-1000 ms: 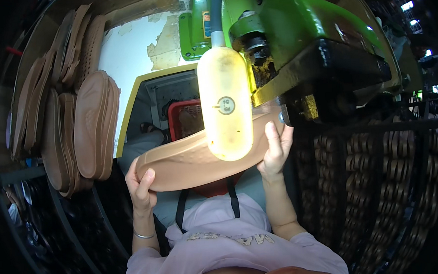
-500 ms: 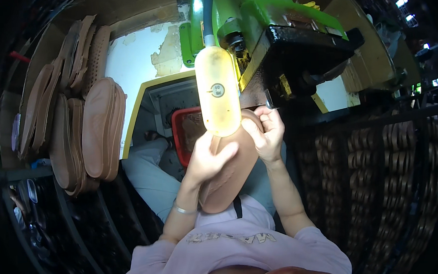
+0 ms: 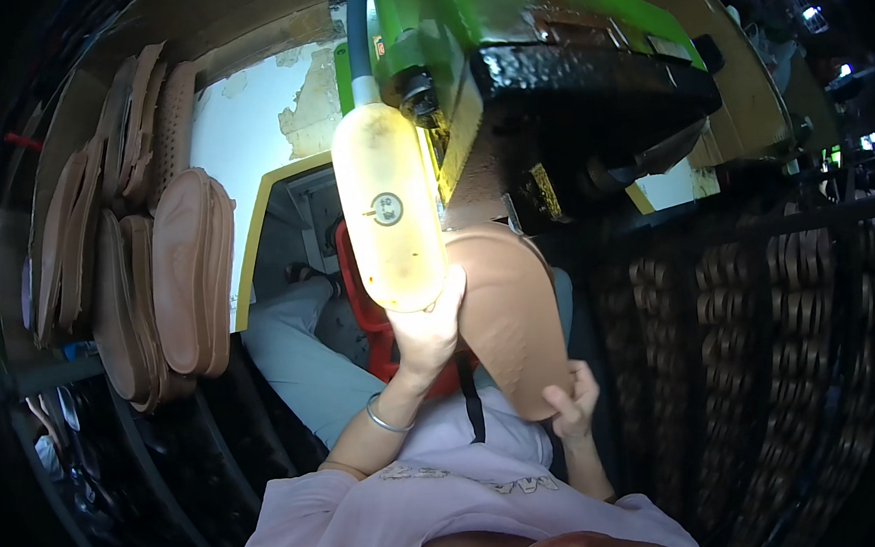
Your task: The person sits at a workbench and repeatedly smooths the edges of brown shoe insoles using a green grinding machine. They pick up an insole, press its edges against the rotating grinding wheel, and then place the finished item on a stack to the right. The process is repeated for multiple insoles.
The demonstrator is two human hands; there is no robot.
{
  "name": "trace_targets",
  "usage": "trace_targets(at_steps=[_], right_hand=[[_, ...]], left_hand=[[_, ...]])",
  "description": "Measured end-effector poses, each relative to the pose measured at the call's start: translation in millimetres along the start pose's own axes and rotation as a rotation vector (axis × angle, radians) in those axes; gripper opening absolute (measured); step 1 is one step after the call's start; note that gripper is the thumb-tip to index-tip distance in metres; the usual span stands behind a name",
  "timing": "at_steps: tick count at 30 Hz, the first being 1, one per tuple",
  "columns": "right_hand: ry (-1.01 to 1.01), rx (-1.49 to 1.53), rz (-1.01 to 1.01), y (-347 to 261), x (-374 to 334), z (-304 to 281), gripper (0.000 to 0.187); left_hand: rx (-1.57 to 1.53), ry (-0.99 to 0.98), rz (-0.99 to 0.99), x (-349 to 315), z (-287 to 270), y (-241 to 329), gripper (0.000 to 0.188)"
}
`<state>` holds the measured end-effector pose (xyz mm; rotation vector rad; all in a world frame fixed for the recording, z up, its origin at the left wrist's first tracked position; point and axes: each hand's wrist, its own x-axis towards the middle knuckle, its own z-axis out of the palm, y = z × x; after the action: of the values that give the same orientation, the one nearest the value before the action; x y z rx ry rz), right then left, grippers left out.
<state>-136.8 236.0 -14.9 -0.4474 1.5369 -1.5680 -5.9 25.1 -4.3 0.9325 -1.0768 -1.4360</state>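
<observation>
A brown shoe sole [image 3: 512,319] slants down from the machine toward my lap, its wide end at the machine's edge and its narrower end near my waist. My left hand [image 3: 431,329] grips the sole's left edge near its upper part; most of the fingers are hidden behind the glowing lamp [image 3: 394,261]. At the lower right end, my right hand [image 3: 574,406] holds the sole with bent fingers, the thumb close to its rim. Just above the sole is the green and black machine [image 3: 586,84], where the sole's far tip meets a dark metal part.
Several brown soles [image 3: 189,279] stand stacked at the left beside a cardboard box [image 3: 50,162]. A red basket [image 3: 365,313] sits below the yellow-edged table opening [image 3: 246,250]. On the right, racks [image 3: 731,326] hold many brown soles. A cardboard box [image 3: 735,65] stands beyond the machine.
The sole has turned, its lower end swinging right. My right hand has moved from the upper end down to the lower end. My left hand has shifted up to the left edge.
</observation>
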Motion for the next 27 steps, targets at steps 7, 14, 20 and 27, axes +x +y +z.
trace_targets(at_steps=[7,14,20,27], right_hand=[[0.267,-0.023,-0.238,-53,43,6,0.042],[0.228,0.029,-0.356,-94,103,23,0.037],[0.066,0.009,-0.361,-117,142,52,0.035],[-0.028,-0.192,-0.489,-120,164,45,0.037]], left_hand=[[-0.087,-0.049,0.005,10,-13,19,0.027],[0.024,-0.102,0.01,24,-30,53,0.026],[0.12,-0.117,-0.041,28,-54,72,0.024],[0.242,-0.169,0.033,29,-64,68,0.021]])
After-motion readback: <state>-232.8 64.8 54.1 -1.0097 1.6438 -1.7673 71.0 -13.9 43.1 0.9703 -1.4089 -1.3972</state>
